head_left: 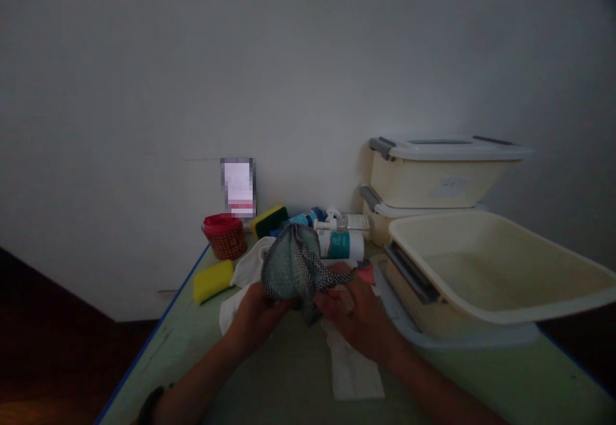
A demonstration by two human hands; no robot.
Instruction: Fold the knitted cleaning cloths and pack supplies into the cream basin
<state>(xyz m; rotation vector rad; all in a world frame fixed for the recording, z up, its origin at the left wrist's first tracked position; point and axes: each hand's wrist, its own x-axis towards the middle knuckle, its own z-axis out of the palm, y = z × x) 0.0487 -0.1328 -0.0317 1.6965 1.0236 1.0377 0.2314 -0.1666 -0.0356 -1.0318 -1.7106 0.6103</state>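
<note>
A grey-green cloth (291, 261) with a black-and-white checked border is bunched up above the middle of the table. On its left lower side my left hand (257, 316) is closed round it, with the thumb pointing inward. My right hand (353, 309) pinches the right end of the same cloth, where a strip of the checked edge runs out over the fingers. White cloth (253, 264) lies behind and beside my left hand. Under my right wrist is a flat white piece (356, 370) of cloth or paper.
A yellow sponge (213, 282) and a red woven basket (226, 237) stand at the left. Behind the cloth lie another sponge (269, 221), a white-and-teal container (341, 245) and a clear pump bottle (353, 223). Right: an open cream bin (433, 309) and stacked lidded boxes (443, 181).
</note>
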